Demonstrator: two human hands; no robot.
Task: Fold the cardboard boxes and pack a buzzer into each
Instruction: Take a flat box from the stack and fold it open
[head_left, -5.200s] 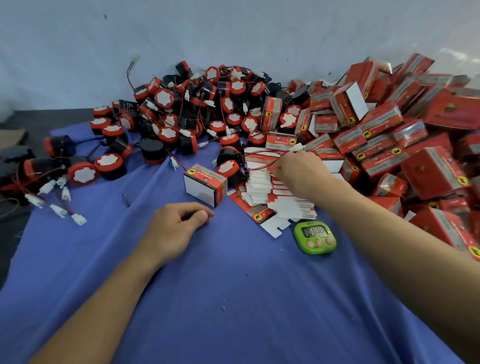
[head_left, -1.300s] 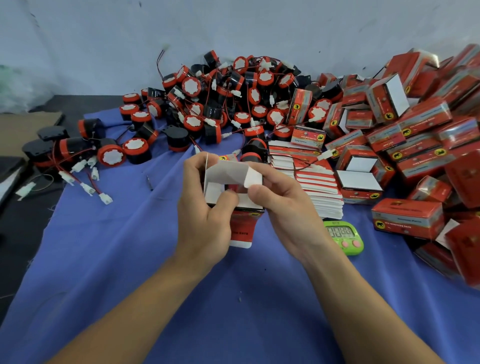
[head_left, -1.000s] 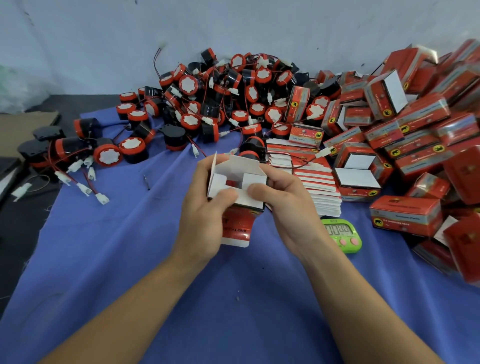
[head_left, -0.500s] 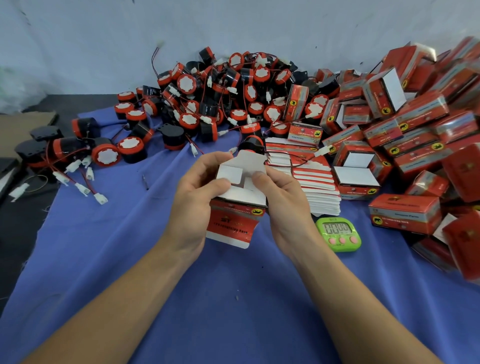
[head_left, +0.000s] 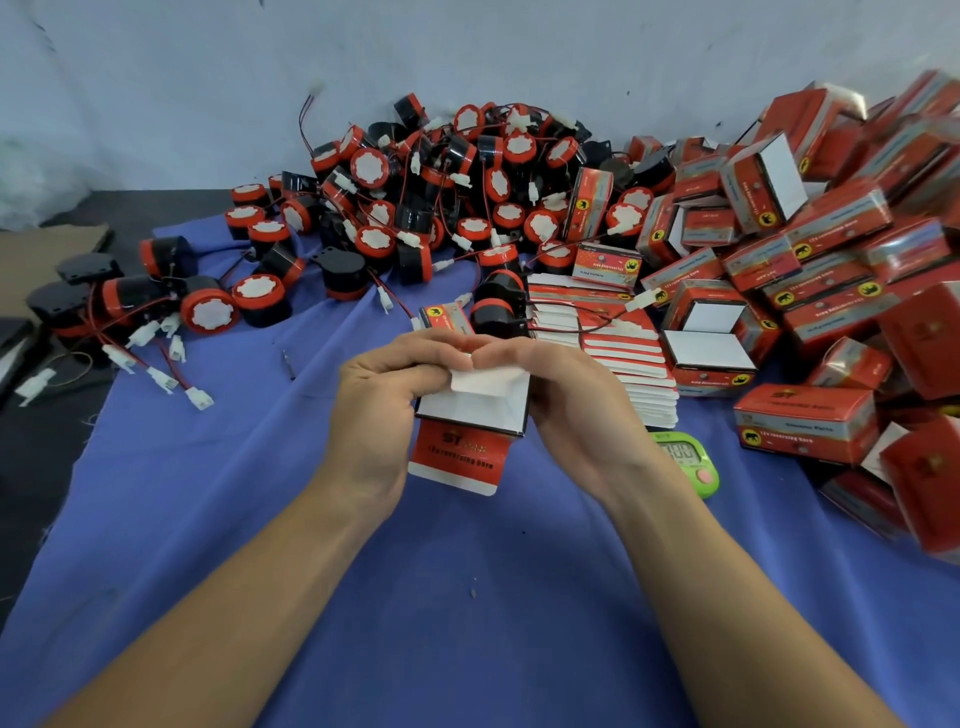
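A red and white cardboard box (head_left: 470, 415) is held between both hands above the blue cloth (head_left: 441, 597). My left hand (head_left: 379, 410) grips its left side and my right hand (head_left: 576, 410) grips its right side. The fingertips of both hands meet over the white end flaps at the top. A red flap with print hangs down below the box. A stack of flat unfolded boxes (head_left: 618, 353) lies just behind my right hand. Black and red buzzers (head_left: 415, 192) with wires are piled at the back.
Folded red boxes (head_left: 831, 249) are heaped on the right, two with open white tops (head_left: 709, 348). A green timer (head_left: 688, 460) lies right of my right wrist. Loose buzzers and white connectors (head_left: 156, 364) lie at the left. A grey wall stands behind.
Both hands took a flat box from the stack, opened it out and pressed the white end flaps inward. The box end now looks flatter than half a second ago.
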